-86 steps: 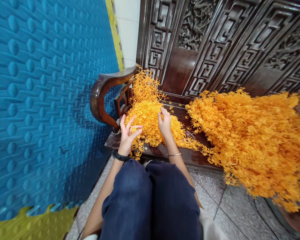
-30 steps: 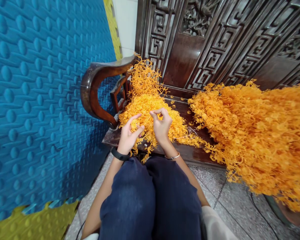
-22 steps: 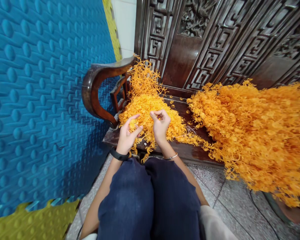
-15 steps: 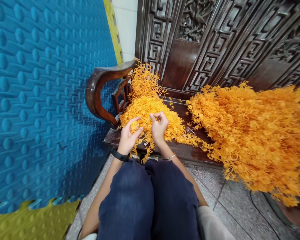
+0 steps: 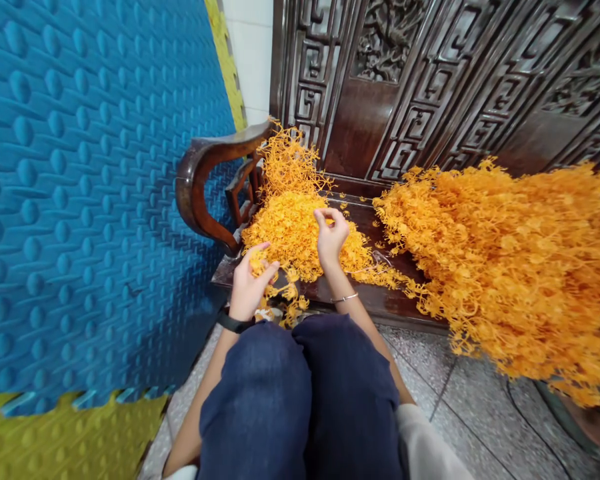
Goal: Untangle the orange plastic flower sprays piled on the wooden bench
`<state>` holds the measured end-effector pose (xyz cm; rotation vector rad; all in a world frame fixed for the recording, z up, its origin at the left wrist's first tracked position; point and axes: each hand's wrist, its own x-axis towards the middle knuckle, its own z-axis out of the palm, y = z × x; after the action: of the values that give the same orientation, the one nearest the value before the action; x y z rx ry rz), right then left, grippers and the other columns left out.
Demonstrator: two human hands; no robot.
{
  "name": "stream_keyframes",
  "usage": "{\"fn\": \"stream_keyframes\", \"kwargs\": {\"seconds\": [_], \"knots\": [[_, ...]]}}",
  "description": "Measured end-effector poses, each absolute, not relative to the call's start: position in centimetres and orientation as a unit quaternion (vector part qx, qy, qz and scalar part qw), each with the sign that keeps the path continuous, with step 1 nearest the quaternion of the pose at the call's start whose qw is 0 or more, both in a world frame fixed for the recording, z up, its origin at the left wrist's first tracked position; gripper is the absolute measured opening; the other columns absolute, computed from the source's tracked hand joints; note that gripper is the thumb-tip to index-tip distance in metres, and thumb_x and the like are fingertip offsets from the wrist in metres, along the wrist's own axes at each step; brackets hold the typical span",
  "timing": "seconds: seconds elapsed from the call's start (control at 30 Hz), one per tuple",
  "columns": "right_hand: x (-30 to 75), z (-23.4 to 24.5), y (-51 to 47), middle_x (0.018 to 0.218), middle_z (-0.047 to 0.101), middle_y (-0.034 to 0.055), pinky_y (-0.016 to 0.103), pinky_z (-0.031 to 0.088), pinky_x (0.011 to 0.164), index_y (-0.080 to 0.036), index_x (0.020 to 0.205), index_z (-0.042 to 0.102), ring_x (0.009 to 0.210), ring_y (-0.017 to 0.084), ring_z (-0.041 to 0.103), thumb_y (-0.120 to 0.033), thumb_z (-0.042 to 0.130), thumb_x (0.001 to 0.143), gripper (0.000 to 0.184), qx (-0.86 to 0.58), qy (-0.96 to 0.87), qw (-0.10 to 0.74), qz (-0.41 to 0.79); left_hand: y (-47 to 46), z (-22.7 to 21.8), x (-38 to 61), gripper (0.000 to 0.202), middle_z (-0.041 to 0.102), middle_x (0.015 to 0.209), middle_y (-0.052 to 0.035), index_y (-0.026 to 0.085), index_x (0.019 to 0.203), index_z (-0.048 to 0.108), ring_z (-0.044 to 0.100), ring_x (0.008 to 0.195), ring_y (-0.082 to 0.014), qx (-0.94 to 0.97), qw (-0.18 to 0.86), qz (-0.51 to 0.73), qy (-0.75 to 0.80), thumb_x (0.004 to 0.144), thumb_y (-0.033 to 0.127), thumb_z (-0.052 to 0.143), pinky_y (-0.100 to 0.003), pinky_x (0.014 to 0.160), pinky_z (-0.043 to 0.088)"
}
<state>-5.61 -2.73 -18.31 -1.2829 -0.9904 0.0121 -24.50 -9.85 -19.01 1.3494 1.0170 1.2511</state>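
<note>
My left hand (image 5: 247, 287), with a dark band at the wrist, curls around a few orange plastic flower pieces (image 5: 257, 263). A loose string of the same pieces (image 5: 291, 293) dangles beside it, over the bench's front edge. To the right and a little higher, my right hand (image 5: 333, 239) is closed in a pinch, thumb against forefinger. Whatever is between those fingertips is too small to make out. Behind both hands a heap of small orange plastic pieces (image 5: 295, 223) lies on the dark wooden bench (image 5: 330, 292).
Thin orange stems (image 5: 287, 160) are piled at the back by the curved armrest (image 5: 187, 180). A large orange bundle of flower strands (image 5: 510, 267) covers the bench's right side. Blue foam matting (image 5: 90, 200) rises at left, and a carved wooden backrest (image 5: 360, 127) stands behind.
My right hand has moved up and to the right, still pinched. My left hand has shifted slightly left and down, so the two are farther apart.
</note>
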Motion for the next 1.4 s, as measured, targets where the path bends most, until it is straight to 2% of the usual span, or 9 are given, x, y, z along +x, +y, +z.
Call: {"fn": "stream_keyframes", "kwargs": {"seconds": [0.1,0.27,0.37,0.47,0.7,0.93,1.13,1.3,1.4], "knots": [[-5.4,-18.8,-1.7,0.085,0.061,0.0064,0.033,0.043,0.079,-0.018,0.080,0.066,0.083,0.017,0.054,-0.030,0.058,0.078,0.014,-0.580,-0.469,0.666,-0.010,-9.9,-19.0,-23.8,0.063,0.052,0.064,0.0054,0.019,0.125,0.048,0.054,0.058,-0.0112,0.577,0.509,0.495,0.403,0.068,0.033,0.072,-0.026,0.065,0.047],[-4.9,-19.5,-1.3,0.101,0.062,0.0098,0.031,0.046,0.074,-0.016,0.110,0.059,0.074,0.013,0.055,-0.025,0.061,0.074,0.037,-0.571,-0.484,0.645,0.154,-9.8,-19.2,-23.1,0.073,0.060,0.092,-0.0030,0.020,0.129,0.042,0.059,0.094,-0.0188,0.583,0.515,0.490,0.395,0.066,0.035,0.075,-0.032,0.086,0.048],[-5.4,-18.1,-3.3,0.107,0.063,0.0083,0.030,0.045,0.075,-0.019,0.099,0.063,0.082,0.014,0.057,-0.032,0.063,0.075,0.028,-0.533,-0.543,0.624,0.180,-9.7,-19.3,-22.9,0.057,0.060,0.100,-0.0066,0.019,0.126,0.045,0.058,0.094,-0.0191,0.586,0.533,0.473,0.386,0.077,0.042,0.063,-0.033,0.084,0.049],[-6.5,-15.8,-6.1,0.091,0.067,0.0034,0.029,0.045,0.077,-0.021,0.083,0.066,0.083,0.014,0.059,-0.038,0.061,0.078,0.018,-0.465,-0.640,0.564,0.239,-9.6,-19.4,-22.8,0.042,0.059,0.108,-0.0073,0.017,0.115,0.054,0.057,0.090,-0.0177,0.603,0.521,0.472,0.377,0.082,0.044,0.054,-0.029,0.075,0.052],[-8.2,-14.8,-8.0,0.072,0.061,-0.0021,0.027,0.044,0.067,-0.020,0.079,0.064,0.070,0.011,0.055,-0.037,0.073,0.066,0.024,-0.411,-0.735,0.390,0.374,-8.9,-19.7,-23.5,0.028,0.053,0.057,0.0016,0.012,0.072,0.063,0.044,0.051,-0.0106,0.645,0.446,0.453,0.424,0.074,0.040,0.062,-0.023,0.050,0.039],[-9.0,-15.3,-7.4,0.074,0.064,-0.0009,0.027,0.041,0.065,-0.019,0.074,0.067,0.068,0.010,0.053,-0.034,0.068,0.073,0.015,-0.382,-0.753,0.378,0.380,-9.1,-19.4,-23.8,0.031,0.045,0.051,0.0038,0.013,0.057,0.060,0.039,0.053,-0.0101,0.698,0.414,0.413,0.414,0.073,0.039,0.064,-0.023,0.053,0.030],[-8.0,-15.9,-7.0,0.069,0.064,-0.0015,0.029,0.047,0.070,-0.019,0.066,0.063,0.068,0.011,0.057,-0.032,0.073,0.065,0.016,-0.400,-0.626,0.508,0.436,-9.3,-19.2,-23.8,0.036,0.038,0.051,0.0051,0.014,0.052,0.052,0.034,0.053,-0.0087,0.702,0.432,0.409,0.392,0.075,0.039,0.063,-0.023,0.052,0.026],[-7.6,-15.9,-7.3,0.091,0.069,0.0015,0.032,0.048,0.083,-0.021,0.084,0.068,0.086,0.013,0.062,-0.031,0.069,0.071,0.016,-0.384,-0.658,0.438,0.477,-9.3,-19.3,-23.9,0.033,0.037,0.051,0.0051,0.014,0.052,0.052,0.033,0.053,-0.0084,0.688,0.434,0.423,0.398,0.074,0.037,0.063,-0.023,0.052,0.025],[-7.8,-16.3,-7.2,0.084,0.068,0.0016,0.031,0.048,0.077,-0.019,0.080,0.068,0.080,0.013,0.062,-0.034,0.070,0.071,0.017,-0.366,-0.671,0.398,0.508,-9.2,-19.5,-23.9,0.028,0.045,0.053,0.0042,0.012,0.058,0.059,0.038,0.055,-0.0096,0.687,0.433,0.419,0.407,0.073,0.035,0.063,-0.023,0.055,0.029]]}}
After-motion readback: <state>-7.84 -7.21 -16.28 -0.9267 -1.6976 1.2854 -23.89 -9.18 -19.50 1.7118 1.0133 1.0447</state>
